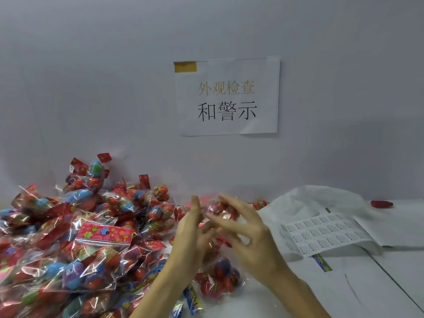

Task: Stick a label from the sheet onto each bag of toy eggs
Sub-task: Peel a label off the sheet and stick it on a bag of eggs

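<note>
Two bare hands meet above the table point(344, 294), both raised with forearms entering from the bottom edge. The left hand point(190, 235) stands edge-on, thumb pointing up, its fingers blurred and curled toward the right hand. The right hand point(247, 228) shows its back to the camera, fingers spread and bent forward. Between them a clear bag of toy eggs point(220, 208) is held up; motion blur hides exactly which fingers pinch it. A large pile of bags point(75, 237), filled with red, blue and purple eggs, covers the left side of the table and leans against the wall point(91, 76). Another bag point(220, 278) lies on the table just below the hands. To the right, the label sheet point(323, 232) lies on white paper point(309, 200). A printed notice point(227, 97) is taped to the wall.
</note>
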`<state>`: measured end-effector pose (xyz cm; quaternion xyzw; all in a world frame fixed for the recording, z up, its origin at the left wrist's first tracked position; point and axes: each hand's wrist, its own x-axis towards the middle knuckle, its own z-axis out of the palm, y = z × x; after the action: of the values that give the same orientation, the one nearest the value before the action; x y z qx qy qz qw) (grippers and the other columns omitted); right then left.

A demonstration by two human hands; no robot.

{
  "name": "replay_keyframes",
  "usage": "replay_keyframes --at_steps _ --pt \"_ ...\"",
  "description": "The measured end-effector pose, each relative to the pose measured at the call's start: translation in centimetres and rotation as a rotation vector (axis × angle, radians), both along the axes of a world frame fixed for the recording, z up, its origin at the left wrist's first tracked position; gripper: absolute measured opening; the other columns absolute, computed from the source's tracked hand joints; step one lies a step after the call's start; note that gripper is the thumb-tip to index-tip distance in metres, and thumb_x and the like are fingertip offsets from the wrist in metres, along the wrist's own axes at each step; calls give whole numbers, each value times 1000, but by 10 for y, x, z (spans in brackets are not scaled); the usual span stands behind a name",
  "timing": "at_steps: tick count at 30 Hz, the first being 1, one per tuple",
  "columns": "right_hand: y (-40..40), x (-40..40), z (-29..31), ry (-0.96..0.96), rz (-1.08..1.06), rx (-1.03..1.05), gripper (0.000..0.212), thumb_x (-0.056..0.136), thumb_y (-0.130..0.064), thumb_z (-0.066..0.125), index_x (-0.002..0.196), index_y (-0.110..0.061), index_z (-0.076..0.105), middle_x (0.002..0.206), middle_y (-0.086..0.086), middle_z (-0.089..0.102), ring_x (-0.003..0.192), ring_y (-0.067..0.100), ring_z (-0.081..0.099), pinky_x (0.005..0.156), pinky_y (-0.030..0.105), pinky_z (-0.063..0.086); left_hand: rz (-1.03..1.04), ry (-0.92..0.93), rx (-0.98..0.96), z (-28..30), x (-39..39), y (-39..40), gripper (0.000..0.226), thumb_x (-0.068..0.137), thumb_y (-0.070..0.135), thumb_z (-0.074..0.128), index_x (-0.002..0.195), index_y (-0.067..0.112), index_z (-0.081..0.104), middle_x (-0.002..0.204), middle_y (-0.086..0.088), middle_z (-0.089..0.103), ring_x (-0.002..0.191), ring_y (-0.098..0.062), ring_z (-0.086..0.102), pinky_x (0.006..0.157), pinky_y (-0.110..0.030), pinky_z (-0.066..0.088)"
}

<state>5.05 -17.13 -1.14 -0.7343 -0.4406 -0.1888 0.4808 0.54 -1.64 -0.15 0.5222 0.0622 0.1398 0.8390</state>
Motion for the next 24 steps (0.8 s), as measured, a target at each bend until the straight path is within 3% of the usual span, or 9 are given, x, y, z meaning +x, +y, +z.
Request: replay_keyframes --at_steps 2,4,6,8,10,13,16,20,24 --pt "3 -6 -1 19 23 -117 47 100 -41 67 143 -54 54 169 -23 20 158 6 17 122 23 24 64 23 -87 1 0 1 55 93 40 75 133 4 64 123 -18 74 109 -32 74 86 -43 61" --pt "6 -12 1 176 22 -11 59 99 -60 58 153 -61 33 170 -29 11 158 0 12 119 13 20 92 20 -191 1 -1 5 52 90 23 74 134 -2 62 121 -18 74 102 -32 74 81 -41 63" --pt "8 -12 5 427 -22 207 68 96 -64 58 156 -55 28 164 -28 31 150 -5 32 117 11 30 77 9 -266 2 -2 7 58 87 17 73 136 -9 57 118 -23 71 95 -29 72 79 -39 63" --pt "8 -8 8 729 14 367 69 88 -56 67 151 -39 45 148 -13 58 133 5 59 111 25 48 43 -7 -279 2 -2 4 62 83 14 73 137 -13 55 128 -29 67 98 -30 70 81 -39 63" --pt "6 -3 7 907 54 461 55 88 -41 71 136 -18 65 122 5 77 112 19 74 100 36 59 29 6 -267 0 -1 0 65 83 10 74 139 -14 50 134 -33 63 103 -32 69 81 -38 62" --pt "0 2 4 980 57 535 37 88 -30 76 119 -10 75 107 10 80 103 27 77 92 38 62 62 17 -138 2 1 2 55 78 16 80 127 -4 66 119 -25 73 94 -27 74 72 -32 61" --pt "-5 4 9 823 19 409 16 93 -22 75 107 -21 81 101 4 81 98 24 78 84 34 64 147 -14 64 3 -2 9 31 76 35 85 100 15 82 102 -16 79 90 -29 78 69 -34 62" --pt "-4 3 7 667 -49 325 27 90 -40 71 109 -23 79 99 -4 80 94 16 77 85 37 64 256 -50 216 2 -6 11 30 76 43 84 92 17 82 93 -16 78 86 -34 77 74 -42 64" --pt "1 2 5 1019 76 634 29 86 -30 76 110 -14 82 108 8 80 101 21 77 79 32 64 305 -121 252 3 -5 7 23 80 40 81 92 19 80 90 -6 76 85 -20 72 76 -24 60"
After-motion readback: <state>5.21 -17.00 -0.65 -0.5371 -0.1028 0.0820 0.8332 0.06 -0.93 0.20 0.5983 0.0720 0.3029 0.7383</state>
